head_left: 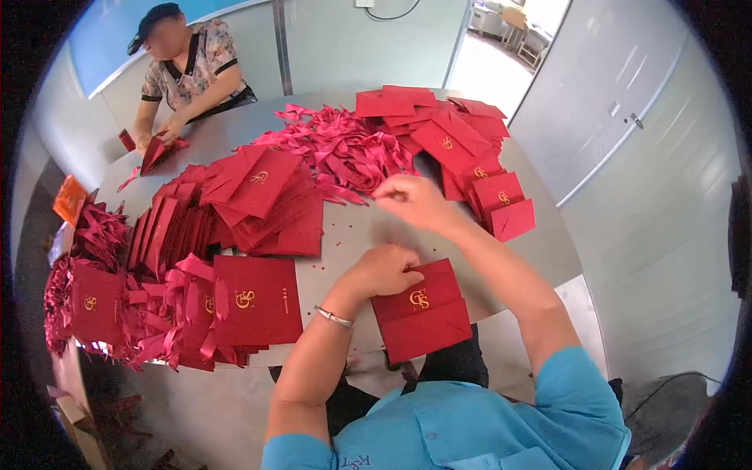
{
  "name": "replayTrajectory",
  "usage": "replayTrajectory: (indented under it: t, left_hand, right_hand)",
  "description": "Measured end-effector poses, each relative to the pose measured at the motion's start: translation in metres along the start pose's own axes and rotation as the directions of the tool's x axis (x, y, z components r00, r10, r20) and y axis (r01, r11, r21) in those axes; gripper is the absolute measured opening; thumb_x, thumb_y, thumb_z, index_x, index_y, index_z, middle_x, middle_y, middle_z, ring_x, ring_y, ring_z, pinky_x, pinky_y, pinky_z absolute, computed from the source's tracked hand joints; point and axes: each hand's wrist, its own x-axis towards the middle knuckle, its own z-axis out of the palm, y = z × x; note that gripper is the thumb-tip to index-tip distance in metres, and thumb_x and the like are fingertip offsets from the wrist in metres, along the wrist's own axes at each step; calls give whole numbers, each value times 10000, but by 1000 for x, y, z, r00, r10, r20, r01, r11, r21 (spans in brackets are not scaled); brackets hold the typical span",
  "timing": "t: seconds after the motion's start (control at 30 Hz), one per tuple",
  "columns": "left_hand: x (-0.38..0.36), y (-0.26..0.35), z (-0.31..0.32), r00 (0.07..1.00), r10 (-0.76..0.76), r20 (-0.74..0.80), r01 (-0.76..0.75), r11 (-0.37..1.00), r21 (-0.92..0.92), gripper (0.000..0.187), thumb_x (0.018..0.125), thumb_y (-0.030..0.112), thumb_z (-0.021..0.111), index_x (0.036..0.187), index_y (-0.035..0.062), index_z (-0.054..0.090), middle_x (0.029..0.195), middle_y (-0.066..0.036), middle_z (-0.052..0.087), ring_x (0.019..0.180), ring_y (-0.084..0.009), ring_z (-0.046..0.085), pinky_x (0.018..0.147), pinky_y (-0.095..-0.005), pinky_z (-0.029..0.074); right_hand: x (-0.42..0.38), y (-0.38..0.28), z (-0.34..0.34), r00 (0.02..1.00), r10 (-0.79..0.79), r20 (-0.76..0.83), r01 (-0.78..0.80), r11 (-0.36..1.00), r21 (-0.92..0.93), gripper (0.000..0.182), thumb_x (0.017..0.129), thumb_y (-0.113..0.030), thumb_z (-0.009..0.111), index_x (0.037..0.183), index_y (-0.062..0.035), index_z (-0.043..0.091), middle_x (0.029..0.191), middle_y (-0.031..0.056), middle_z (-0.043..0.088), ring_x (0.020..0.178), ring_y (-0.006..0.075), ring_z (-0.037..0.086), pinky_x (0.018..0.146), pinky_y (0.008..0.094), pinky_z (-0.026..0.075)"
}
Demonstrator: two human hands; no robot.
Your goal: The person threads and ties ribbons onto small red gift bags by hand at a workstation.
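Observation:
A red paper bag (423, 313) with a gold logo lies at the table's front edge, near my body. My left hand (385, 271) holds its upper left corner, thumb on the front. Farther forward, my right hand (407, 200) is at the near edge of a heap of red ribbons (345, 145), fingers pinched together. Whatever is between those fingertips is too small to make out. Flat red bags (446, 141) are piled beyond my right hand.
On the left of the grey table (345, 235) are stacked bags (262, 200) and bags with ribbon handles (254, 301). An orange packet (70, 197) sits at the far left. Across the table, a person (188, 70) handles a red bag (157, 154).

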Motion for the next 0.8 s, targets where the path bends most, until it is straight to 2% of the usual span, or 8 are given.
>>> replayTrajectory:
  t: [0.07, 0.1, 0.17, 0.2, 0.27, 0.37, 0.5, 0.8]
  left_hand:
    - [1, -2, 1, 1000, 3, -16, -3, 1000, -6, 256, 794, 307, 627, 913, 82, 660, 864, -158, 656, 826, -347, 629, 722, -433, 491]
    - [1, -4, 2, 1000, 11, -28, -12, 1000, -29, 258, 791, 305, 624, 917, 84, 663, 867, -163, 656, 833, -352, 629, 731, -438, 491]
    - [0, -4, 4, 999, 12, -41, -15, 999, -52, 260, 788, 303, 621, 922, 85, 665, 871, -168, 656, 841, -356, 628, 740, -443, 491]
    - [0, -4, 3, 999, -2, -33, 1, 999, -49, 258, 786, 297, 617, 920, 83, 666, 872, -172, 655, 842, -361, 627, 740, -449, 490]
    - [0, -3, 1, 999, -21, -32, 20, 999, -50, 255, 784, 291, 614, 918, 80, 666, 873, -176, 655, 843, -366, 625, 740, -454, 489]
    - [-1, -2, 1, 999, -12, -37, 11, 1000, -26, 259, 781, 290, 615, 894, 61, 660, 860, -183, 651, 845, -377, 622, 740, -466, 485]
    - [-1, -3, 3, 999, 1, -54, -3, 999, -32, 269, 776, 291, 632, 900, 52, 649, 867, -184, 647, 858, -383, 616, 744, -472, 483]
    - [2, -6, 6, 999, 2, -35, -2, 1000, -5, 263, 768, 266, 645, 946, 75, 663, 898, -162, 661, 881, -353, 627, 764, -457, 491]
  right_hand:
    - [33, 7, 22, 975, -186, -124, 171, 977, -128, 160, 788, -130, 687, 914, -35, 662, 893, 84, 650, 757, 151, 623, 673, 302, 499]
    - [48, 8, 28, 974, -193, -118, 178, 976, -127, 160, 788, -130, 687, 914, -35, 662, 893, 84, 650, 757, 151, 623, 673, 302, 499]
    - [68, 8, 40, 951, -302, -60, 269, 909, -317, 167, 754, -175, 681, 863, -48, 680, 900, 130, 652, 773, 260, 645, 679, 360, 511]
    - [72, 0, 43, 950, -307, -56, 274, 909, -315, 167, 754, -175, 681, 863, -48, 680, 900, 130, 652, 773, 260, 645, 679, 360, 511]
    - [79, -14, 46, 995, -44, 86, 90, 733, -674, 185, 727, -232, 669, 811, -68, 690, 868, 150, 657, 793, 321, 642, 683, 411, 515]
    - [85, -12, 57, 988, 106, 112, 12, 673, -739, 177, 727, -252, 648, 764, -85, 695, 829, 165, 657, 808, 335, 644, 676, 437, 514]
    - [85, 13, 59, 983, 105, 149, 37, 686, -726, 168, 733, -235, 641, 740, -74, 688, 815, 173, 655, 814, 339, 642, 672, 458, 511]
    - [51, 0, 34, 990, -54, 131, 116, 843, -525, 168, 736, -194, 618, 839, -68, 659, 833, 139, 661, 826, 326, 642, 692, 457, 500]
